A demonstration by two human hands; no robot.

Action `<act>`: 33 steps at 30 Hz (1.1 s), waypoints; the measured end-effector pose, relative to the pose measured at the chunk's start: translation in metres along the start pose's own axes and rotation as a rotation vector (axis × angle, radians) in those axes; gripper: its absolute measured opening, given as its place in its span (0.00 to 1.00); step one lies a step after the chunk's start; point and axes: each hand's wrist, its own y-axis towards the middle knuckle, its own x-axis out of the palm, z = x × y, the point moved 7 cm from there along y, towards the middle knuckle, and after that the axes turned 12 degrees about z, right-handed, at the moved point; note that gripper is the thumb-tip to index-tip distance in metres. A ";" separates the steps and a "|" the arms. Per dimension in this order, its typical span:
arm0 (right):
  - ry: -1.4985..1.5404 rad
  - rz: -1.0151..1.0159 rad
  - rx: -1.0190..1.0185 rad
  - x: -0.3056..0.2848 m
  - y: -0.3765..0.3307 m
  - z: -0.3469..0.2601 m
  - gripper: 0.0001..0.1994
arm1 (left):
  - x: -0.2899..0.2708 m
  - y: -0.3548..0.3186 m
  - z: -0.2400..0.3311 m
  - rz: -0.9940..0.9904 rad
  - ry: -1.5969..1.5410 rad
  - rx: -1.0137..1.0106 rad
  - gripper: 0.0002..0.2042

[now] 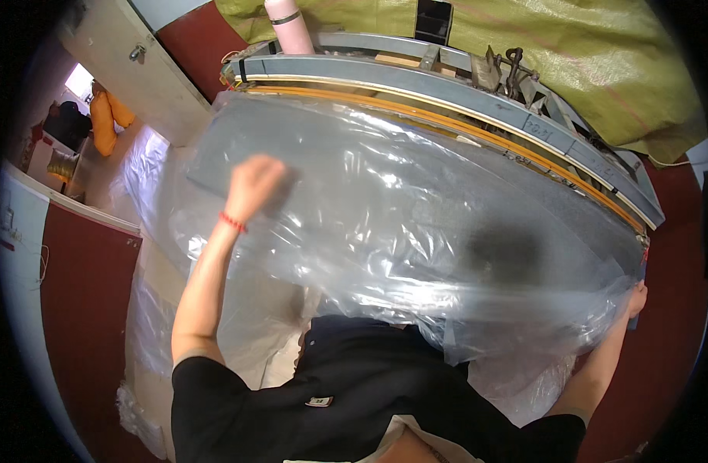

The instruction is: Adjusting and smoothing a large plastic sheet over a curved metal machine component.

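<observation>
A wide sheet of clear plastic film [369, 208], wrinkled and shiny, lies over a grey flat surface [242, 127] in front of me. My left hand [255, 184], with a red bracelet at the wrist, is over the left part of the film. Its fingers look curled into a fist; motion blurs them, and whatever they may hold is hidden. At the far right end my right hand [638, 299] is closed on the edge of the film. Loose film hangs down near my body and on the left side.
Grey metal rails [415, 73] and an orange strip [415, 104] run along the back. Behind them stand a pink bottle [290, 27], a metal clamp [516, 69] and a yellow-green woven sheet [570, 46]. An open door [138, 69] is at the left.
</observation>
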 end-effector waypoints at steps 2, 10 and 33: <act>-0.117 -0.022 -0.032 -0.014 -0.008 -0.008 0.20 | -0.009 0.045 -0.014 0.229 0.216 0.224 0.12; -0.383 0.003 -0.072 -0.024 0.008 0.021 0.19 | -0.018 0.105 -0.157 0.140 0.788 -0.257 0.34; -0.088 0.093 -0.096 -0.040 -0.009 -0.026 0.16 | 0.424 -0.286 0.388 -1.352 -0.984 -0.236 0.27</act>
